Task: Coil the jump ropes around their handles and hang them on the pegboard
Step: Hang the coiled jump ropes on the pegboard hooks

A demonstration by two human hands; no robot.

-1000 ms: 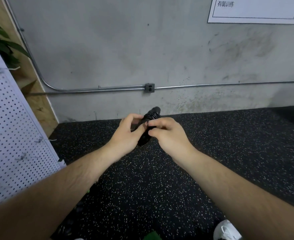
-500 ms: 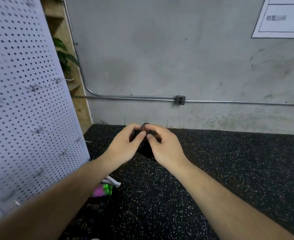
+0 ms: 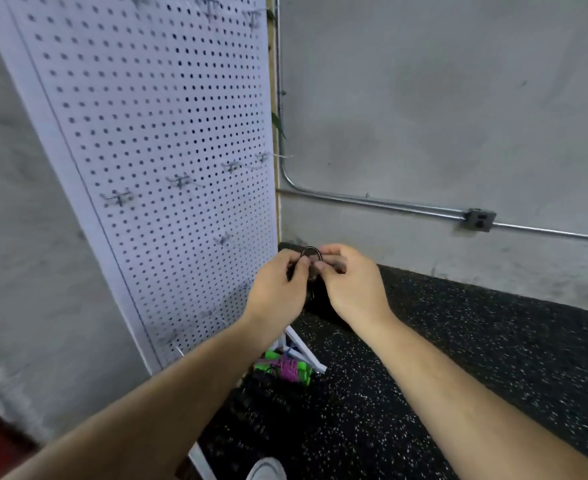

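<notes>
Two grips meet just right of the pegboard's (image 3: 147,133) lower right edge. The left grip (image 3: 278,289) and right grip (image 3: 351,289) are close together so that a small loop (image 3: 310,252) of the black rope (image 3: 315,301) stands up between their fingertips, probably to be opened for a hook. Each grip is nearly closed: thumb and forefinger pinch the loop from either side, the other fingers curled. The coiled rest of the rope hangs dark between the palms, mostly hidden. It is clear of the pegboard and not yet hung. Hooks (image 3: 181,181) on the pegboard stand bare, up and to the left of the grips. A green rope (image 3: 285,367), purple cord wound round it, lies on the floor (image 3: 459,341) at the pegboard's foot, likely awaiting its turn.
</notes>
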